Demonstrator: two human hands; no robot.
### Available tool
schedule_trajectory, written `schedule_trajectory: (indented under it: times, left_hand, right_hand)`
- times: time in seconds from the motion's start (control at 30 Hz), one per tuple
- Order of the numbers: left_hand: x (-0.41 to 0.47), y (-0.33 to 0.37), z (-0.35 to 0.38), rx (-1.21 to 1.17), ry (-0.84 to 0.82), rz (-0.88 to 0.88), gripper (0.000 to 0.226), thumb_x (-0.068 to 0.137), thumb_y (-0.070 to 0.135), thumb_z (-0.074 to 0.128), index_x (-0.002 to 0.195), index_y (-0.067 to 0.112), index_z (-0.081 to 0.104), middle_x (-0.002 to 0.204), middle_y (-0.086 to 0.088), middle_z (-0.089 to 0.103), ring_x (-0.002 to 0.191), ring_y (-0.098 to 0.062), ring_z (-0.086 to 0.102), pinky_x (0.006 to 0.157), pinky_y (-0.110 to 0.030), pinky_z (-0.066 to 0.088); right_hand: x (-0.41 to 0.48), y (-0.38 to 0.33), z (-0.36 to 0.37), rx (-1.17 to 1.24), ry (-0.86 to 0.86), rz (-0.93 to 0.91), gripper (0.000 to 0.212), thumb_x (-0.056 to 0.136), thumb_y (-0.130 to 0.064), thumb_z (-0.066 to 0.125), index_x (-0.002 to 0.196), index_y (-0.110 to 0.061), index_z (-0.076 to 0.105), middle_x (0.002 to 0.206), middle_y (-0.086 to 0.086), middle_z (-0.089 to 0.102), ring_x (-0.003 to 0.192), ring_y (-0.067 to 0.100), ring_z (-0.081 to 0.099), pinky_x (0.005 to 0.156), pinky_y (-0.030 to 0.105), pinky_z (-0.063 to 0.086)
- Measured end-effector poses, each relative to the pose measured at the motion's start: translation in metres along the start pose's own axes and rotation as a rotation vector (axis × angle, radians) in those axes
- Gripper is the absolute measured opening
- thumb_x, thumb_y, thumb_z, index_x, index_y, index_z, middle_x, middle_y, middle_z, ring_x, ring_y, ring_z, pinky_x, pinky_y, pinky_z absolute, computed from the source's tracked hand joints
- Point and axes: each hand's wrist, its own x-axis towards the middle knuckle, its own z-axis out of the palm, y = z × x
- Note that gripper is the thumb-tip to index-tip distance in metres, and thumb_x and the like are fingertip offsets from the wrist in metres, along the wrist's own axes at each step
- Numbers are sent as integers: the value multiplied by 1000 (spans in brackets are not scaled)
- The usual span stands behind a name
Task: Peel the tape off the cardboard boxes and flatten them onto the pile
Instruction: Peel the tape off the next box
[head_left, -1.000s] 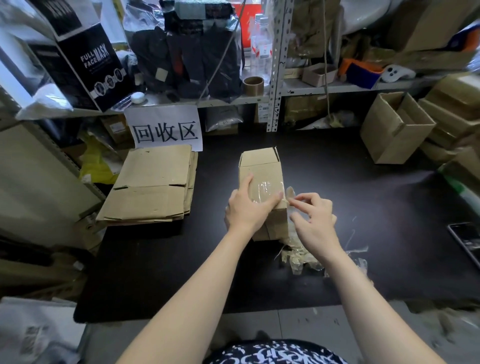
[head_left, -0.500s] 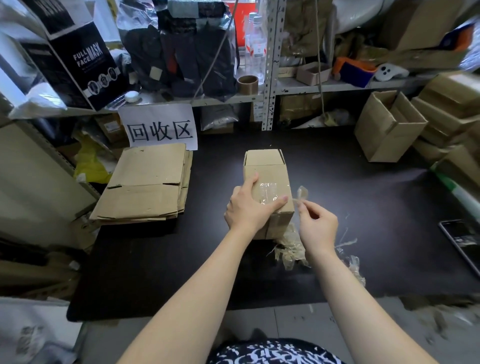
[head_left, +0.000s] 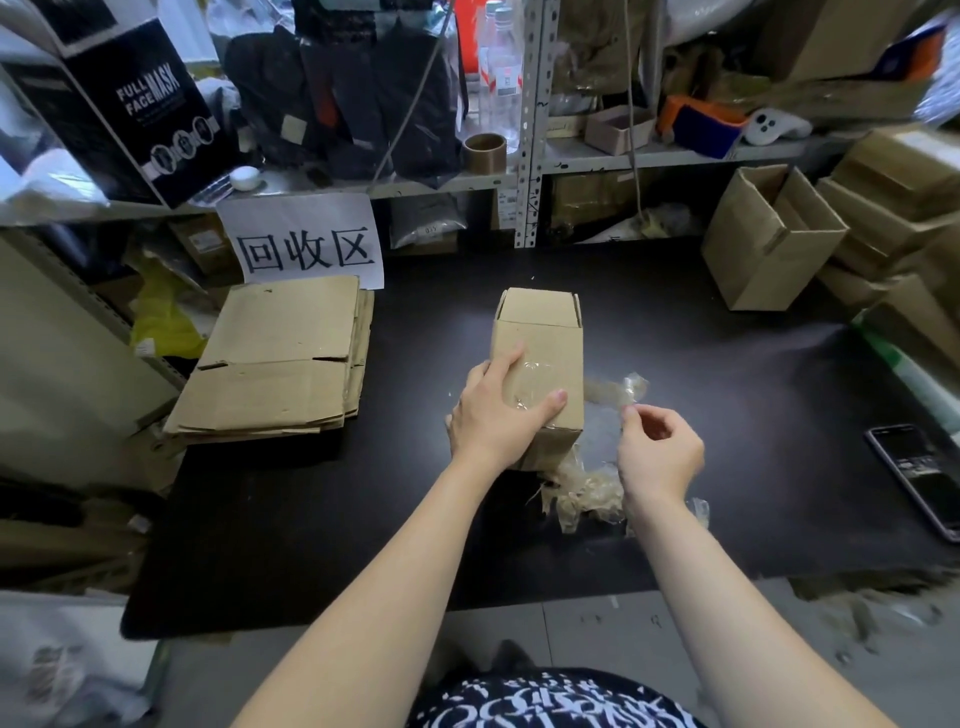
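Low in the centre of the frame the left hand (head_left: 493, 418) grips the near end of the box (head_left: 543, 338), thumb across its top. Just to its right, the right hand (head_left: 660, 452) pinches the free end of a strip of clear tape (head_left: 610, 389) that runs back to the box's right side. The thin tape could tear short under a sharp pull and leave a shred stuck on, or it could rip the cardboard's paper face. It may also cling to the fingers or to the scraps (head_left: 582, 493) crumpled beside the right wrist. If the left hand's hold slackens, the light box would likely slide with the pull. The surface (head_left: 337, 519) is dark. The pile (head_left: 280, 358) of flattened boxes lies at centre left, well apart from the box, and a phone (head_left: 919, 473) lies at the right edge. Farther up, a white sign (head_left: 306, 244) hangs under a cluttered shelf (head_left: 649, 156), with an open box (head_left: 769, 244) at upper right.
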Motion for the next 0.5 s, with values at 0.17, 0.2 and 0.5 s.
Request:
schedule_trajectory:
  times: [0.17,0.2,0.5]
  left_hand:
    - [15,-14,-15,-138,8,-37,66,84,65,68,144,49,46,146,13,50,133,-15,49,113,-45,39]
    - [16,-15,-15,-170,0,-38,64,84,64,69,143,48,48,145,15,51,133,-13,49,113,-42,39]
    - [14,-11,-6,-233,43,-19,52,84,59,70,133,45,60,138,14,58,126,-11,53,111,-42,42]
  right_hand:
    - [14,32,-21,-334,-83,-128,6,89,-17,72,86,-14,76,87,1,73,86,20,67,82,29,49]
    - [11,41,-20,-470,-189,-196,5,87,-17,75,85,-14,79,91,2,73,87,19,66,81,26,45]
    - [-5,59,-15,-879,-801,-240,26,93,-29,66,75,-13,77,103,-2,52,92,17,57,82,28,42]
